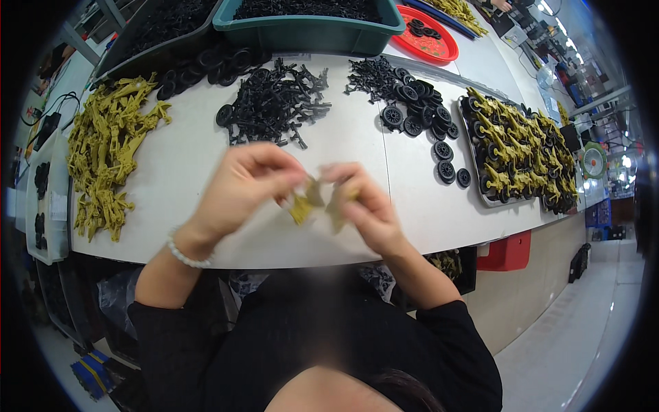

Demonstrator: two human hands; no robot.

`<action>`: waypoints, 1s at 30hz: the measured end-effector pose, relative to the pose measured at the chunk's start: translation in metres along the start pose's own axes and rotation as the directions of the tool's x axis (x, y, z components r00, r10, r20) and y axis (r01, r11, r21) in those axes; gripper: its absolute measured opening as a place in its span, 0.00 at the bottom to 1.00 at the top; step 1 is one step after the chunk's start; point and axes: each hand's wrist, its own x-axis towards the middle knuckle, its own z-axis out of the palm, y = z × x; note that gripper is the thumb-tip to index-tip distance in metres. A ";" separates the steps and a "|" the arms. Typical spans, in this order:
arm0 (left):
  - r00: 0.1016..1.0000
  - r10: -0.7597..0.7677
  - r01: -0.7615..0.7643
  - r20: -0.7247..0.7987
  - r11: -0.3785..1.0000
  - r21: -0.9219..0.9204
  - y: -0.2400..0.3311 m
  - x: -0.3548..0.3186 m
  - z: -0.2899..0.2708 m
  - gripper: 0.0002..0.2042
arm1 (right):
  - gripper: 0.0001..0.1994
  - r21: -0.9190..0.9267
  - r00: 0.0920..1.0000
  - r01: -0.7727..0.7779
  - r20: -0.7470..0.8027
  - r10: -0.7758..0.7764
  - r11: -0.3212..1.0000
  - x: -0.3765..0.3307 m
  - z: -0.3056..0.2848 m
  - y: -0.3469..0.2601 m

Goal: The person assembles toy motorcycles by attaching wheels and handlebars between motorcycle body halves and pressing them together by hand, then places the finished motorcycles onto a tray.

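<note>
Over the near middle of the white table, both my hands are closed on a yellow plastic part (300, 208), smeared by motion. My left hand (250, 182), with a pale bead bracelet at its wrist, pinches it between thumb and fingers. In my right hand (367, 209) the fingers curl round more yellow plastic; whether it is the same piece I cannot tell. Just beyond my hands lies a pile of small black plastic parts (268, 103). Yellow moulded parts (110, 151) are heaped on the left. Black spoked toy wheels (420, 103) lie loose to the right.
A tray (489, 200) of yellow pieces fitted with black wheels stands at the right. Behind are a green bin (309, 38) of black parts, a dark bin (147, 51) and a red round tray (425, 51). A red container (506, 253) sits below the table edge.
</note>
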 end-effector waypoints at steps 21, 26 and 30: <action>0.961 -0.261 0.230 0.095 0.940 0.253 -0.032 0.020 -0.039 0.06 | 0.12 -0.363 0.875 -0.449 -0.362 0.321 0.816 -0.009 -0.099 -0.019; 0.935 0.069 -0.304 0.348 0.659 0.688 -0.036 0.041 -0.012 0.06 | 0.11 -0.809 0.948 -0.308 -0.307 0.086 0.500 0.022 -0.103 -0.027; 0.788 0.095 -0.592 0.608 0.390 0.706 -0.046 0.052 0.020 0.08 | 0.09 -0.891 0.973 -0.231 -0.203 0.113 0.392 0.064 -0.104 -0.019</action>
